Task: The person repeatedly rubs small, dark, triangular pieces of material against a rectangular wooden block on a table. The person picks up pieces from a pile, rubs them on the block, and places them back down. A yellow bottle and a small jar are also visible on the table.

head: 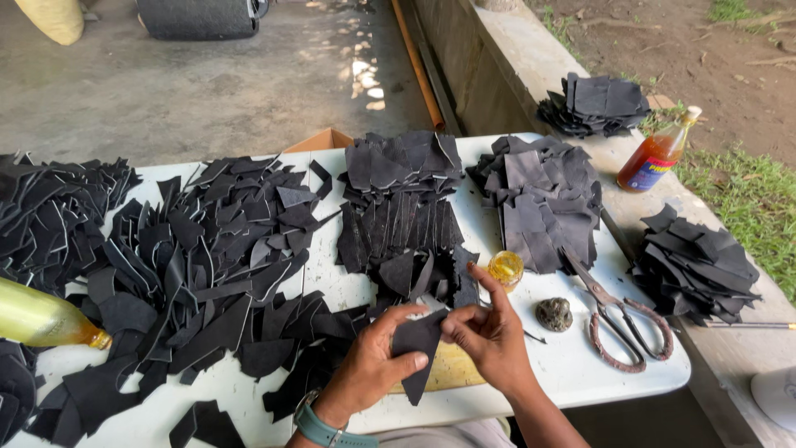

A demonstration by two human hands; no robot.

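Your left hand (373, 365) and right hand (489, 332) both pinch one dark wedge-shaped leather scrap (417, 348), held upright between them just above the white table's (580, 373) near edge; rusty scissors (622, 319) lie well to the right.

Both forearms enter from the lower edge and converge at centre: left hand (373, 365), wrist banded by a teal strap, palm turned inward with thumb over curled fingers in a pinch; right hand (489, 332) opposite, thumb and fingers closed, 1 index finger extended upward.
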